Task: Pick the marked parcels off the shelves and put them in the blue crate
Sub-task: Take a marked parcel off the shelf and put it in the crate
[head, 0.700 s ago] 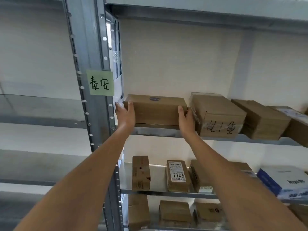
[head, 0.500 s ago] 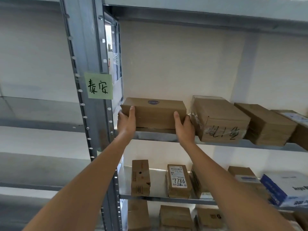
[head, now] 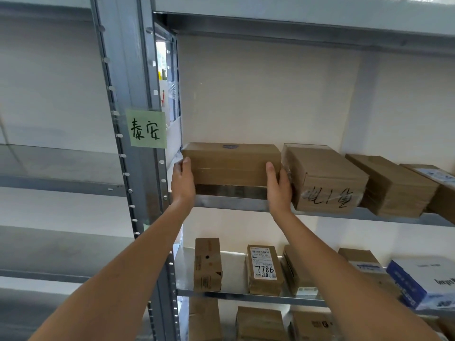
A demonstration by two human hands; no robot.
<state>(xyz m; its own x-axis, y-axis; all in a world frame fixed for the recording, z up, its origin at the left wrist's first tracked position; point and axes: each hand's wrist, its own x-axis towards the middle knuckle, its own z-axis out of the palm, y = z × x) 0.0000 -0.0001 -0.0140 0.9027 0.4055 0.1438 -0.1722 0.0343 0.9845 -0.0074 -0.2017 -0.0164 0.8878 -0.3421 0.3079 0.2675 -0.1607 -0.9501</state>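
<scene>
On the upper shelf [head: 246, 204], against the left post, the parcel [head: 231, 164] lies long axis left-to-right, the left hand [head: 183, 183] and right hand [head: 278, 187] gripping its two short ends, thumbs on the front face, equally near.

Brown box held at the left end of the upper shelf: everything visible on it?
The brown box is a plain cardboard carton, wide and low, long side facing the camera. A small round blue mark sits on its top. It lies flat at the left end of the upper shelf, at the front edge. The left hand holds its left end, the right hand its right end. A film-wrapped carton stands close on its right; whether they touch is unclear.
</scene>
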